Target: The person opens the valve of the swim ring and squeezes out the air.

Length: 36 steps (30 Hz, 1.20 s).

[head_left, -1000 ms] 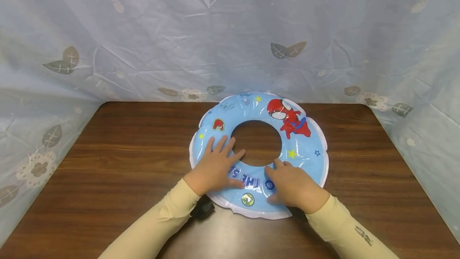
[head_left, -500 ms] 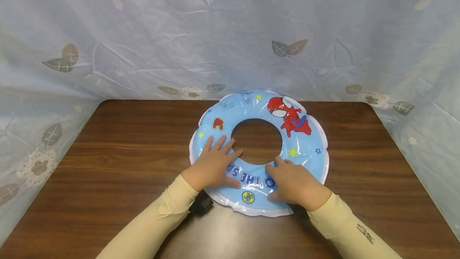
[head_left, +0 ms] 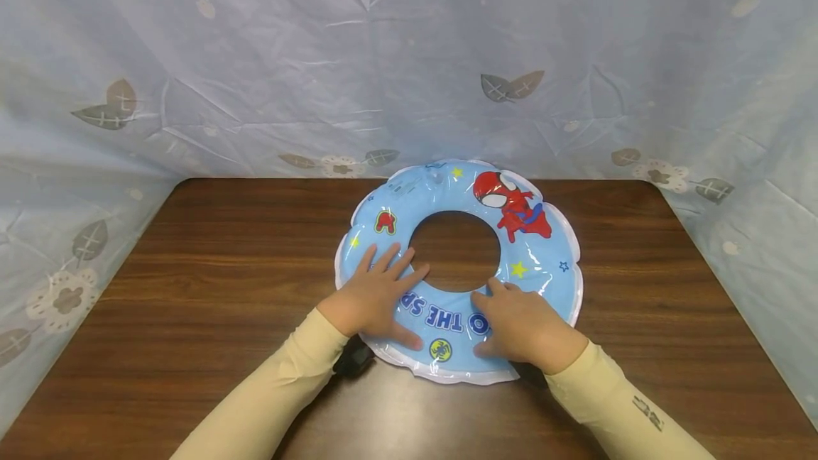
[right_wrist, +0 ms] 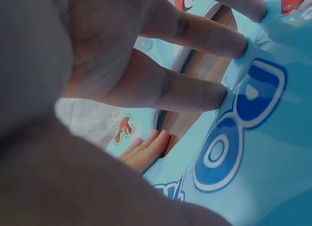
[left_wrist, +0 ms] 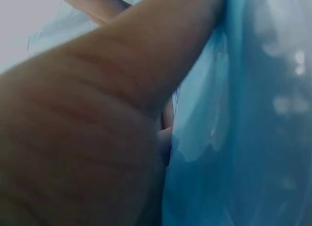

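Note:
A light blue inflatable swim ring (head_left: 537, 282) with a white wavy rim lies flat on the table, printed with a red cartoon figure, stars and blue lettering. My left hand (head_left: 373, 302) rests on its near left part, fingers spread and thumb apart. On the near right part lies my right hand (head_left: 525, 326), its fingertips at the inner edge of the hole. In the right wrist view, nearly straight fingers (right_wrist: 195, 92) touch the vinyl beside the letters. The left wrist view shows the heel of the left hand (left_wrist: 107, 104) against glossy blue vinyl (left_wrist: 253, 118).
The brown wooden table (head_left: 224, 268) ends at a pale curtain (head_left: 409, 77) printed with leaves and flowers, which hangs behind and at both sides. A small black object (head_left: 351, 358) shows under the left wrist.
The left hand has shifted slightly left and its thumb has moved nearer the body, uncovering more of the lettering. The right hand and the ring stay nearly in place.

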Each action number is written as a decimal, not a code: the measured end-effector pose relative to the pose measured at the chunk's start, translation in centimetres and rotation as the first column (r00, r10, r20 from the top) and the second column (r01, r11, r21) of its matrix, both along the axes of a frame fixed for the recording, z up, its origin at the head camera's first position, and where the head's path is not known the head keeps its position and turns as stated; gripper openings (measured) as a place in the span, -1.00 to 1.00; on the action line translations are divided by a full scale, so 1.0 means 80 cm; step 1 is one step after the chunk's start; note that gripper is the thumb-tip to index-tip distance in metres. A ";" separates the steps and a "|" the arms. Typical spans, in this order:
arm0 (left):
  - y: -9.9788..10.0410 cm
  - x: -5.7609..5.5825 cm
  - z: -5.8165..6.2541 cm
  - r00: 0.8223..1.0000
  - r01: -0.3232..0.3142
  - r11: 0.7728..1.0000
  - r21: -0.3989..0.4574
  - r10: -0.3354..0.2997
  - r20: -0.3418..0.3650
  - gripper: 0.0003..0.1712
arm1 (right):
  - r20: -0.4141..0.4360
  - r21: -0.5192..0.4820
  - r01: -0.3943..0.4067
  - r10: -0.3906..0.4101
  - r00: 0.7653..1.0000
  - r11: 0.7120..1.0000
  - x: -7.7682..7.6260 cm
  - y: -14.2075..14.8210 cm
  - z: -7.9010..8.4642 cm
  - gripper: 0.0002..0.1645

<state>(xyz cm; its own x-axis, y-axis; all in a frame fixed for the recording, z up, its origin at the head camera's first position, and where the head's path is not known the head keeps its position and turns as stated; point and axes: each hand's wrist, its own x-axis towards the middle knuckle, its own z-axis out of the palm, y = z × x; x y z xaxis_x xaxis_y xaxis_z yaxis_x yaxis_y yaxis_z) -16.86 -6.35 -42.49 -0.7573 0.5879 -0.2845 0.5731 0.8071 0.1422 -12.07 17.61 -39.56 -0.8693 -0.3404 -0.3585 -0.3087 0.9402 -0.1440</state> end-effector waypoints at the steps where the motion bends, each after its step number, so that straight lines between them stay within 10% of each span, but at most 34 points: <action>1: 0.000 0.000 0.000 1.000 -0.002 1.000 0.001 0.002 -0.001 0.39 | -0.002 0.000 0.000 0.000 1.000 1.000 0.001 0.000 0.000 -0.03; 18: 0.012 0.011 -0.002 0.999 -0.028 1.000 -0.010 0.028 -0.041 0.42 | -0.017 -0.123 -0.211 0.210 0.978 0.970 0.008 -0.010 -0.002 -0.19; 36: 0.018 0.017 0.001 0.998 -0.039 0.998 -0.041 0.037 -0.047 0.41 | -0.023 -0.077 -0.147 0.145 0.989 0.986 0.014 -0.017 0.001 -0.26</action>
<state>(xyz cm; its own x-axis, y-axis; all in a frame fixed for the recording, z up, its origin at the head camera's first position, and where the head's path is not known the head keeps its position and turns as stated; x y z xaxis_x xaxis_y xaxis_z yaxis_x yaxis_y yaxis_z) -15.49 -4.94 -42.38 -0.7920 0.5463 -0.2725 0.5467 0.8333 0.0818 -10.92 16.23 -39.47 -0.8139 -0.4906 -0.3113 -0.4450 0.8708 -0.2090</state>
